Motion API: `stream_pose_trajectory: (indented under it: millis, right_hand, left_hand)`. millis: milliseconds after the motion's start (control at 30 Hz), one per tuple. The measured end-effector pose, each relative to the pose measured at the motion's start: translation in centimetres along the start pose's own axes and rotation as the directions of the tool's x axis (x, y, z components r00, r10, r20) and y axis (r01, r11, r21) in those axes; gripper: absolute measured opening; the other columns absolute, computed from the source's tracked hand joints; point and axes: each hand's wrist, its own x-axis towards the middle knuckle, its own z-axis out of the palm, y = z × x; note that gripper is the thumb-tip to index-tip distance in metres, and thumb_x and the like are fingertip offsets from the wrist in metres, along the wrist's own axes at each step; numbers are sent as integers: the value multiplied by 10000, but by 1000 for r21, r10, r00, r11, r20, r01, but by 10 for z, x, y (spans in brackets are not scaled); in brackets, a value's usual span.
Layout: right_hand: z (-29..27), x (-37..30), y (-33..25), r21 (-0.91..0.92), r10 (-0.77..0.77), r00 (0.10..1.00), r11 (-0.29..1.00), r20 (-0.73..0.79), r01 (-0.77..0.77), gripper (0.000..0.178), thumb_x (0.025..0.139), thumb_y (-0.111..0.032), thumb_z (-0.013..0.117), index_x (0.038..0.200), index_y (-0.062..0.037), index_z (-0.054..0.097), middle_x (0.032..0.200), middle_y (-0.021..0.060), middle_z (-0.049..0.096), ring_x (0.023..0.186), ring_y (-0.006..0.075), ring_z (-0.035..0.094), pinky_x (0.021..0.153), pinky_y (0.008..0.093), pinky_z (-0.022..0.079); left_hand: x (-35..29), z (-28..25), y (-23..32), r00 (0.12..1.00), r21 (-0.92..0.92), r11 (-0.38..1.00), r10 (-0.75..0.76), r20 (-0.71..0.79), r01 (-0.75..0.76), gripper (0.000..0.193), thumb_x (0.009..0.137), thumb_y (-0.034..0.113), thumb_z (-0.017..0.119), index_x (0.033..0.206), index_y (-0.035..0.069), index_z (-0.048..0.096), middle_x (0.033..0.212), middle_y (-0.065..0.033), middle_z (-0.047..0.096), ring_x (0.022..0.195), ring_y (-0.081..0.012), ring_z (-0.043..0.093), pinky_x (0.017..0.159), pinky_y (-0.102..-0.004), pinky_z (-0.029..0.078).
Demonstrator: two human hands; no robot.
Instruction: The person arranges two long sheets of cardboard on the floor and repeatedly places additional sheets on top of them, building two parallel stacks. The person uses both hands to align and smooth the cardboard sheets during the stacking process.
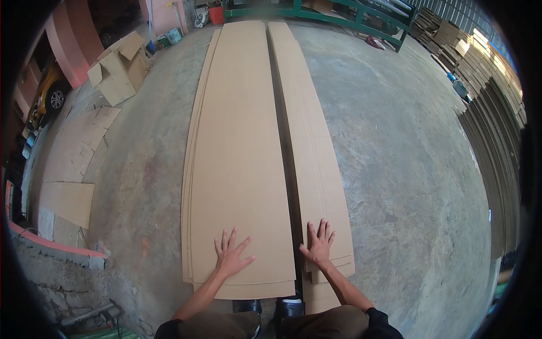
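Note:
Two stacks of long brown cardboard sheets lie side by side in front of me, with a narrow dark gap between them. My left hand (230, 257) rests flat with spread fingers on the near end of the wide left cardboard stack (240, 141). On the near end of the narrower right cardboard stack (307, 133), my right hand (319, 244) lies with its fingers apart, its thumb at the edge by the gap. Neither hand holds anything. The sheets' edges are slightly offset from one another. Another cardboard piece (320, 298) shows below the right stack's near end.
A green metal frame (350, 22) stands beyond the far ends. Left are an opened cardboard box (121, 70), flattened cardboard (68, 203) on the floor and a yellow vehicle (48, 99). Stacked boards (491, 130) line the right side. My shoes (289, 309) are at the near edge.

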Motion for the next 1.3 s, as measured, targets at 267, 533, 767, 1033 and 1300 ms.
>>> stream_pose_trajectory:
  millis: [267, 533, 767, 1033, 1300]
  right_hand:
    - [-1, 0, -2, -16, 7, 1000, 1000, -8, -7, 1114, 757, -459, 857, 1720, -279, 327, 1796, 297, 83, 1657, 517, 57, 1248, 791, 66]
    - [-2, 0, -3, -9, 10, 1000, 1000, -5, -10, 1122, 758, -447, 861, 1724, -284, 315, 1797, 294, 78, 1657, 516, 58, 1249, 792, 70]
    - [0, 1, 0, -12, 4, 1000, 1000, 9, -3, 1130, 758, -486, 834, 1730, -267, 302, 1798, 303, 41, 1658, 520, 18, 1248, 789, 41]
    - [0, 1, 0, -11, 6, 1000, 1000, 16, -6, 1128, 756, -472, 839, 1726, -255, 307, 1794, 309, 44, 1652, 529, 34, 1246, 792, 49]
    - [-1, 0, -2, -2, 9, 1000, 1000, 3, -9, 1126, 758, -461, 854, 1726, -278, 309, 1796, 298, 68, 1657, 516, 42, 1251, 789, 55]
  left_hand:
    - [0, 1, 0, 1000, -1, 1000, 6, -6, -6, 807, 880, 663, 754, 1613, 421, 519, 1815, -176, 127, 1653, -508, 4, 1233, -808, 10]
    - [-1, -3, 0, 1000, -24, 1000, -1, 2, 1, 809, 882, 663, 750, 1617, 422, 513, 1815, -171, 127, 1652, -508, 2, 1230, -811, 9]
    - [0, -3, 1, 1000, -16, 1000, -2, 11, 3, 811, 879, 660, 754, 1617, 421, 515, 1820, -166, 110, 1654, -506, -8, 1230, -810, 6]
    - [-1, -1, 0, 1000, -11, 1000, 4, -2, -4, 805, 880, 655, 758, 1613, 423, 518, 1821, -168, 108, 1654, -505, -9, 1229, -812, 10]
    - [-1, -1, 0, 1000, -7, 1000, 3, -3, -3, 811, 878, 651, 762, 1617, 434, 508, 1820, -169, 109, 1653, -509, -3, 1229, -813, 9]
